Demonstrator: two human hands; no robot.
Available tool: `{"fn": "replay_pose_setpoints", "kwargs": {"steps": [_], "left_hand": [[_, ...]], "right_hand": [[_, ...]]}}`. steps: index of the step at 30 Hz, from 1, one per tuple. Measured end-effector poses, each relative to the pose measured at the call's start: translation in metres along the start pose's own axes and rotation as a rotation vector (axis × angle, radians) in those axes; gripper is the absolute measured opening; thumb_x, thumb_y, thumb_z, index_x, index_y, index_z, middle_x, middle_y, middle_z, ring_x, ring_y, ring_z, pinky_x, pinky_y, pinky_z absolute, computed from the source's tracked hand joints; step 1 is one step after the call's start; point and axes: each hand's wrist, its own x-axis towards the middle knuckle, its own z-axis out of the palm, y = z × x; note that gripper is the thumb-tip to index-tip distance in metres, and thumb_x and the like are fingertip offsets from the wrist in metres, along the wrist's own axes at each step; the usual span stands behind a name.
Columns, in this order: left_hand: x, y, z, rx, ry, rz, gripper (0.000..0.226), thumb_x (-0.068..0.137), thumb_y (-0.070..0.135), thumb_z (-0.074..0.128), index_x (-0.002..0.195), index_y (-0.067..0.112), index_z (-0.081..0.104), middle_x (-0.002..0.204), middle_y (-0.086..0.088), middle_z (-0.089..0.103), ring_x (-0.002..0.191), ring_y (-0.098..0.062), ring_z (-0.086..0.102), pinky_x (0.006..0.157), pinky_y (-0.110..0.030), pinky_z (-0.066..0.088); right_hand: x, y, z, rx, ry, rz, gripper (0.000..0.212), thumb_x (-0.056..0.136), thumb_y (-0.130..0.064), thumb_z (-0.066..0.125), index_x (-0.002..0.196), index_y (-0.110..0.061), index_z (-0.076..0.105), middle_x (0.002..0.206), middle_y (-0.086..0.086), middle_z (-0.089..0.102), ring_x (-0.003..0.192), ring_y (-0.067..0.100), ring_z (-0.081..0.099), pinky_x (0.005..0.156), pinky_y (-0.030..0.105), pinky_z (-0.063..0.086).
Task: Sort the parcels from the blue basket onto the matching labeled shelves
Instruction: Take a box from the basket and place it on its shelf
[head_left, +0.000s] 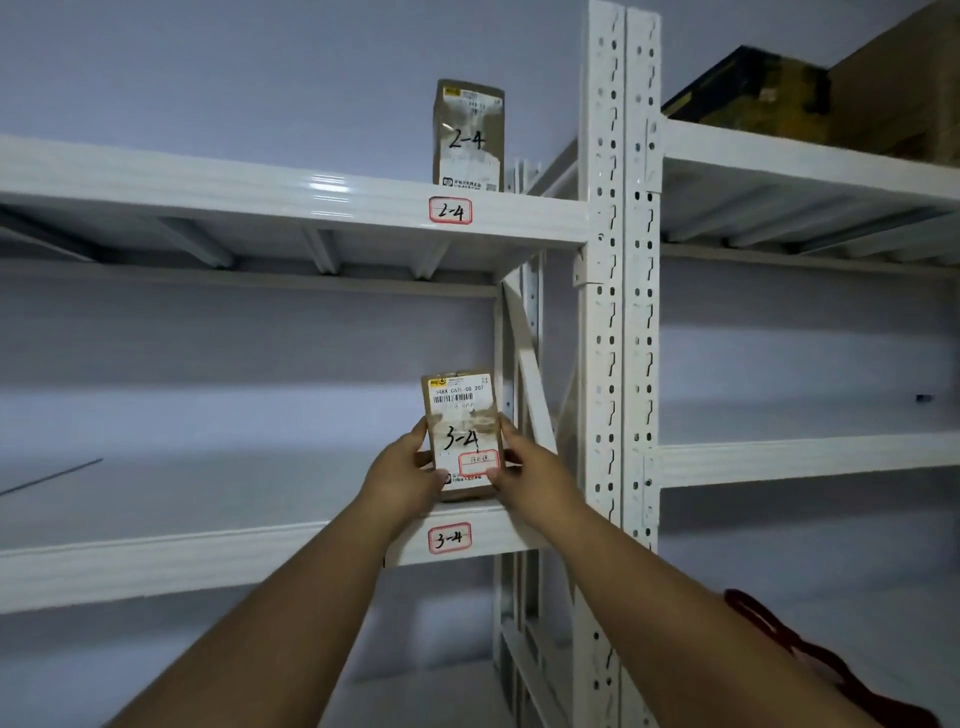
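We hold a small brown parcel (460, 431) with both hands. It stands upright, and its bottom edge looks to sit on the white shelf (156, 551) near the front, though our hands hide part of that edge. The parcel has "3-4" written on it in big black marks, a barcode near the top and a small red-edged sticker low on the right.

Our left hand (402, 475) is on the left side of the parcel. Its fingers curl round the left edge and the thumb presses on the front, low down. Our right hand (527, 470) is on the right side. Its fingers wrap round the right edge and the thumb lies by the lower right corner. So the parcel sits between the 2 hands, squeezed from both sides, with its top half sticking up above our fingers.

Just below the parcel, on the front lip of the shelf, is a red-edged label (450, 538) that says "3-4".

On the shelf above stands another brown parcel (468, 136) marked "2-4", right over a label (450, 210) that says "2-4".

To the right, past the white posts (621, 312), dark boxes (748, 93) sit on a high shelf.
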Motion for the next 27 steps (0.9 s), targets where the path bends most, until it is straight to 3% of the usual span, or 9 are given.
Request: {"fn": "replay_pose_setpoints", "kwargs": {"steps": [4,7,12,15,17,19,21,24,27], "left_hand": [[0.001,0.0,0.01,0.1,0.046,0.0,0.082,0.086,0.003,0.064,0.151,0.037,0.028,0.127,0.002,0.065,0.116,-0.015,0.062,0.086,-0.03,0.056],[-0.001,0.002,0.016,0.171,0.085,-0.007,0.081,0.087,0.004,0.065,0.15,0.038,0.028,0.129,0.003,0.064,0.116,-0.013,0.061,0.079,-0.023,0.054],[-0.001,0.004,0.018,0.239,0.102,-0.102,0.095,0.082,0.004,0.069,0.155,0.029,0.014,0.138,-0.006,0.057,0.121,-0.019,0.058,0.091,-0.034,0.055],[-0.006,0.007,0.01,0.234,0.111,-0.173,0.099,0.081,0.018,0.076,0.156,0.021,0.012,0.149,-0.008,0.045,0.132,-0.024,0.049,0.1,-0.037,0.047],[-0.014,0.004,-0.006,0.263,0.142,-0.188,0.091,0.084,0.027,0.073,0.156,0.02,0.017,0.154,-0.006,0.038,0.136,-0.026,0.043,0.107,-0.038,0.042],[-0.027,-0.004,-0.033,0.293,0.208,-0.203,0.078,0.089,0.032,0.065,0.154,0.021,0.024,0.157,-0.004,0.033,0.14,-0.026,0.038,0.111,-0.038,0.036],[-0.048,-0.016,-0.067,0.348,0.301,-0.214,0.065,0.093,0.033,0.058,0.152,0.021,0.031,0.157,-0.003,0.032,0.142,-0.025,0.035,0.113,-0.036,0.031],[-0.087,-0.038,-0.122,0.464,0.435,-0.285,0.054,0.096,0.033,0.052,0.148,0.022,0.04,0.155,-0.003,0.037,0.14,-0.024,0.037,0.113,-0.035,0.03],[-0.143,-0.065,-0.183,0.557,0.564,-0.405,0.06,0.087,0.052,0.046,0.142,0.029,0.047,0.15,-0.004,0.044,0.136,-0.026,0.042,0.114,-0.045,0.031]], "right_hand": [[0.006,0.014,0.0,-0.047,0.007,0.0,0.067,0.092,-0.014,0.064,0.149,-0.035,0.034,0.125,-0.007,0.066,0.116,0.012,0.06,0.089,0.018,0.041],[0.009,0.021,0.002,-0.074,0.03,0.013,0.068,0.092,-0.016,0.064,0.15,-0.035,0.033,0.124,-0.008,0.066,0.115,0.014,0.061,0.09,0.022,0.046],[0.009,0.02,0.005,-0.15,0.011,0.062,0.065,0.091,-0.022,0.066,0.147,-0.022,0.035,0.126,-0.002,0.065,0.115,0.019,0.062,0.091,0.03,0.051],[-0.005,0.016,0.01,-0.169,0.14,0.069,0.081,0.089,-0.032,0.067,0.153,-0.013,0.021,0.137,0.007,0.056,0.126,0.026,0.052,0.101,0.036,0.047],[-0.019,0.01,0.017,-0.182,0.32,-0.117,0.071,0.092,-0.035,0.061,0.151,-0.015,0.027,0.144,0.008,0.047,0.136,0.025,0.041,0.11,0.041,0.04],[-0.031,0.0,0.032,-0.218,0.365,-0.388,0.056,0.094,-0.029,0.054,0.146,-0.016,0.038,0.146,0.005,0.048,0.138,0.024,0.039,0.114,0.042,0.036],[-0.04,-0.019,0.057,-0.256,0.26,-0.555,0.051,0.094,-0.029,0.048,0.144,-0.016,0.045,0.149,0.003,0.046,0.14,0.022,0.037,0.119,0.037,0.024],[-0.049,-0.054,0.104,-0.279,0.019,-0.619,0.051,0.095,-0.035,0.035,0.143,-0.021,0.047,0.155,-0.001,0.037,0.146,0.018,0.026,0.121,0.035,0.008],[-0.062,-0.094,0.162,-0.272,-0.18,-0.676,0.054,0.099,-0.04,0.027,0.147,-0.021,0.041,0.159,-0.001,0.03,0.149,0.019,0.017,0.122,0.038,0.004]]}}
